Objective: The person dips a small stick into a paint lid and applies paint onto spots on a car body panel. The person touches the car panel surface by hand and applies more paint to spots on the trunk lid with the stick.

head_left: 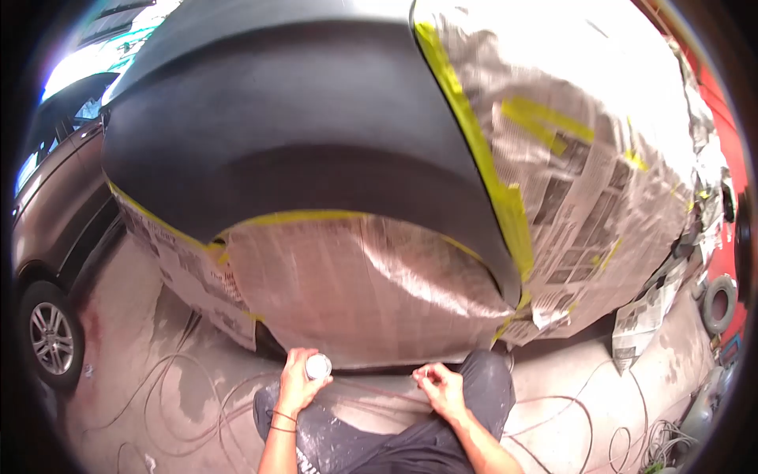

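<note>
My left hand [295,384] is closed around a small round container with a whitish top [318,367], held above my lap. My right hand [444,392] is closed, with thumb and fingertips pinched together near my knee. Whatever is between those fingertips is too small to make out. In front of both hands is a dark grey car fender [332,118], its wheel arch edged with yellow masking tape [308,216]. Masking paper [316,276] covers the wheel opening below it.
Newspaper [568,213] taped in yellow covers the car's right part. A brown car [67,186] stands at the left. Hoses [170,379] lie looped across the concrete floor [126,316]. At the far right are a small tyre [718,304] and coiled cable [667,442].
</note>
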### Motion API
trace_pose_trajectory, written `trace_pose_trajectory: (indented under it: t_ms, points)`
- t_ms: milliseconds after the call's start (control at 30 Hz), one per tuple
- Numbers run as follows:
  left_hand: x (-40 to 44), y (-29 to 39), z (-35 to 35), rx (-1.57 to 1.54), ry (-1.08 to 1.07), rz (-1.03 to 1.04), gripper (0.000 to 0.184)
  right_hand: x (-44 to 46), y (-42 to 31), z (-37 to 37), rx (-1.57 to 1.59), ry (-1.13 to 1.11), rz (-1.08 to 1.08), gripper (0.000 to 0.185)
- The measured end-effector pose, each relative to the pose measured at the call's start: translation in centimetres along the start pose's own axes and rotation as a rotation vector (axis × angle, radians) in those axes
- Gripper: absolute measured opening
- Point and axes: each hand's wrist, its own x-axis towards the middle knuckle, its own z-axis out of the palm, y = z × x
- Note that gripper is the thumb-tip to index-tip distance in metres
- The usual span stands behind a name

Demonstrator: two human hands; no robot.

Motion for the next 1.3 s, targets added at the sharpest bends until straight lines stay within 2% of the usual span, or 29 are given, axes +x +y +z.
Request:
trace_pose_trajectory:
  t_ms: [67, 267, 367, 567, 800, 933, 1300]
  points:
    - [-0.4, 0.9, -0.5, 0.043, 0.030, 0.000, 0.075, 0.7, -1.3, -0.4, 0.048, -0.073, -0.065, 0.012]
    - [-1.0, 1.4, -1.2, 0.002, 0.225, -0.128, 0.072, 4.8, -6.5, -4.0, -0.118, -0.397, -0.348, 0.015]
    - [-1.5, 1.7, -1.5, 0.074, 0.295, -0.175, 0.072, 6.7, -6.0, -5.4, -0.123, -0.460, -0.493, 0.015]
    - [-2.1, 1.3, -2.9, 0.248, 0.417, -0.334, 0.074, 6.8, -3.4, -7.6, -0.058, -0.556, -0.588, 0.018]
    - [-1.1, 0.8, -2.6, 0.128, 0.563, -0.502, 0.078, 6.2, -0.7, -9.9, 0.115, -0.623, -0.592, 0.020]
    - [-0.7, -0.1, -2.0, 0.255, 0.569, -0.549, 0.081, 6.7, -0.3, -10.8, 0.155, -0.588, -0.565, 0.019]
    - [1.5, 3.3, 0.5, 0.358, 0.518, -0.558, 0.079, 7.3, 1.7, -11.0, 0.212, -0.580, -0.259, 0.013]
